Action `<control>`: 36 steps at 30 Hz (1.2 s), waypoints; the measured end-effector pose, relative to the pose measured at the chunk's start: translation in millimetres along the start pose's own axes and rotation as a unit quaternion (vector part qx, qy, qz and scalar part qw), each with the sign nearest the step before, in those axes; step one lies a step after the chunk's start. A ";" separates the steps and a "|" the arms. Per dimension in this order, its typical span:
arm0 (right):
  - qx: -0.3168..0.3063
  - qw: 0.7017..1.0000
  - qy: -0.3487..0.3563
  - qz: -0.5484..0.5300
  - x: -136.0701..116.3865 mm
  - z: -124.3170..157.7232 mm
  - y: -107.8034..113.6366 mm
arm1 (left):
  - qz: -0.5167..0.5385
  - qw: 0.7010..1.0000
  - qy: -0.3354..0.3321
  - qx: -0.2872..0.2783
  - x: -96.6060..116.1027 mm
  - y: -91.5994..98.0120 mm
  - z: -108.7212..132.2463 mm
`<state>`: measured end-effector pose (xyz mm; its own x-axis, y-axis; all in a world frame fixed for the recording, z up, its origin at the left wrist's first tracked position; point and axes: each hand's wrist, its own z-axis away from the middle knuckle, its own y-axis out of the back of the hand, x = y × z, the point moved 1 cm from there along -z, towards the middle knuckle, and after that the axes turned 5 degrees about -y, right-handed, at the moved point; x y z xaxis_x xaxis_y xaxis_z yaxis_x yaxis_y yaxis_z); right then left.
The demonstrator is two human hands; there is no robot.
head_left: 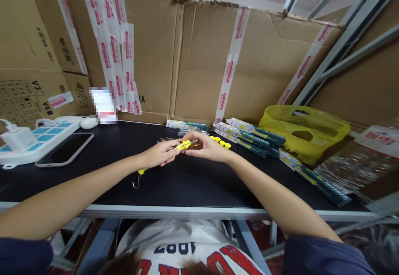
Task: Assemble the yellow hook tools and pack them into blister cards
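Observation:
Over the black tabletop, my left hand [160, 152] is closed around a small yellow tool with a thin metal rod [183, 145]. Below that hand hangs another yellow part [141, 171] with a bent metal hook [136, 182]; whether it belongs to the same piece is hidden by the fingers. My right hand [208, 146] curls around the tool's other end, thumb and fingertips against the yellow body, the rod pointing toward its palm. Several yellow pieces [220, 143] lie in a row just beyond the right hand. Thin wire pieces [165, 140] lie behind the left hand.
Printed slim boxes [249, 136] lie at the right, another box [187, 124] at the back. Further right are a yellow plastic bag [305, 129] and clear plastic packaging [349, 158]. A phone [65, 149] and a power strip [40, 138] lie left. Cardboard [202, 59] walls the back.

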<state>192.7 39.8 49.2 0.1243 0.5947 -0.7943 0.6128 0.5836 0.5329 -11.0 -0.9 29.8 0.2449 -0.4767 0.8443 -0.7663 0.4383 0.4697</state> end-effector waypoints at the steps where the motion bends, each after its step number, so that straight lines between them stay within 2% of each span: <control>1: 0.011 0.999 0.006 0.030 -0.4 0.3 0.5 | -0.027 1.000 -0.004 -0.001 0.3 0.5 0.9; 5: 0.031 0.992 0.022 0.120 1.7 -0.2 2.9 | -0.079 0.997 0.007 -0.009 0.3 1.3 2.8; 10: 0.045 0.984 0.034 0.167 1.8 -1.5 2.0 | -0.056 0.997 0.033 -0.037 2.3 0.9 3.6; 13: 0.049 0.980 0.038 0.189 1.5 -1.5 1.6 | -0.095 0.995 0.002 -0.035 3.0 1.4 2.9; 17: 0.043 0.983 0.035 0.176 3.4 -1.3 2.2 | -0.184 0.980 -0.080 -0.018 1.2 2.7 1.0; 21: 0.040 0.989 0.019 0.139 5.2 -1.0 2.1 | -0.221 0.972 -0.083 -0.014 2.0 3.1 0.6; 28: 0.034 0.995 -0.001 0.094 8.7 -0.8 0.3 | -0.225 0.970 -0.090 -0.023 -0.3 4.1 -0.9; 31: 0.041 0.995 -0.007 0.092 12.3 -2.6 0.6 | -0.236 0.968 -0.084 -0.001 -3.1 4.6 -1.2; 33: 0.052 0.995 -0.001 0.090 13.9 -3.6 1.3 | -0.242 0.966 -0.079 0.032 -2.5 5.1 -0.8; 36: 0.056 0.996 0.011 0.070 14.1 -3.6 1.9 | -0.193 0.978 -0.038 0.074 -0.6 5.9 0.0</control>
<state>192.8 51.2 40.0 0.1981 0.6779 -0.7080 0.6736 0.4306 0.6007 -15.6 2.0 32.0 0.4919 -0.6429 0.5872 -0.7047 0.1021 0.7021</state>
